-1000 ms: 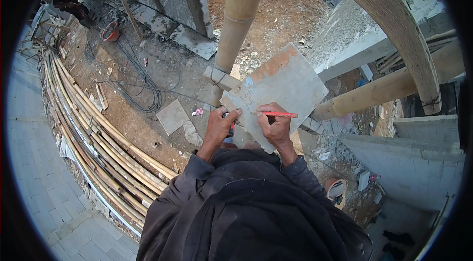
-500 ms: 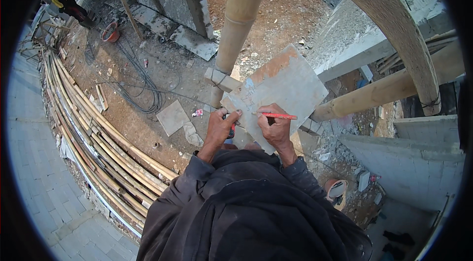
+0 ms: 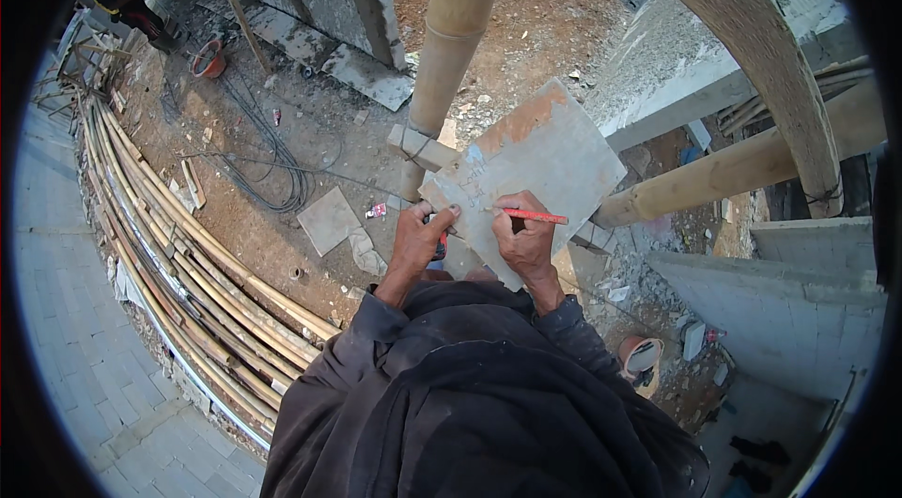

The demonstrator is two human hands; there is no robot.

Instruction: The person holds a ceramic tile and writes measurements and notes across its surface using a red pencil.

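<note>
Barely shifting a slim red pencil (image 3: 537,215) since a second ago, gripped in the right hand (image 3: 526,242) over a flat, orange-patched tile (image 3: 552,155), clasping a half-hidden tool (image 3: 441,247) in the left hand (image 3: 416,241).

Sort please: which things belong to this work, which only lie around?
Apparently in use:
slim red pencil in right hand
black-and-red handheld object in left hand
flat grey rectangular slab

Lying about:
coiled black cable
long tan bamboo poles
</note>
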